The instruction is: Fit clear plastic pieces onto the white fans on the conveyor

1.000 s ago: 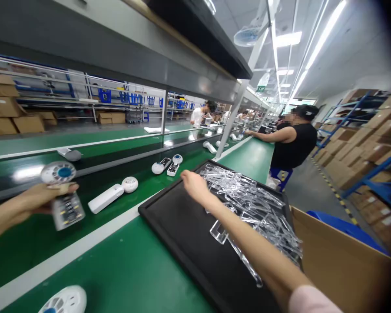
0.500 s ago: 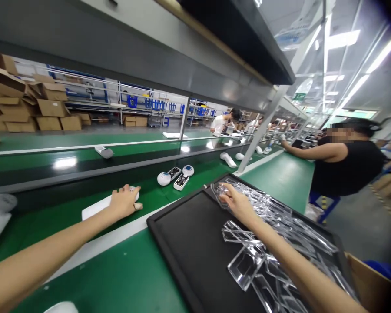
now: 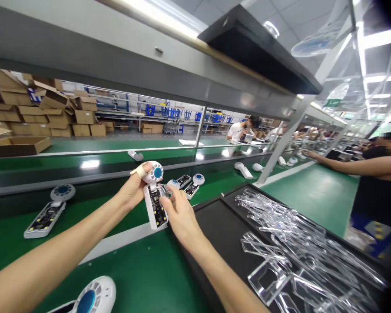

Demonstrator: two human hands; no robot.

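One grey beam (image 3: 169, 69) spans overhead, well above the hands, so headroom is there. Green worktop (image 3: 143, 269) runs from the white strip (image 3: 117, 240) to the bottom of view. Black tray (image 3: 218, 221) sits right, the right arm (image 3: 221, 269) crossing its left edge; clear plastic parts (image 3: 299, 243) heap over its right half. Another fan unit (image 3: 47, 217) lies left, near the left arm (image 3: 71, 245). White handheld fan (image 3: 154, 211) is in both hands at the strip, board and blue hub facing the camera. Left hand (image 3: 133, 188): fingers wrapped on it from the left, at head and neck. Right hand (image 3: 184, 217): fingers bent, thumb at the board's right side; can't tell if they pinch anything. Arms converge from both lower corners.
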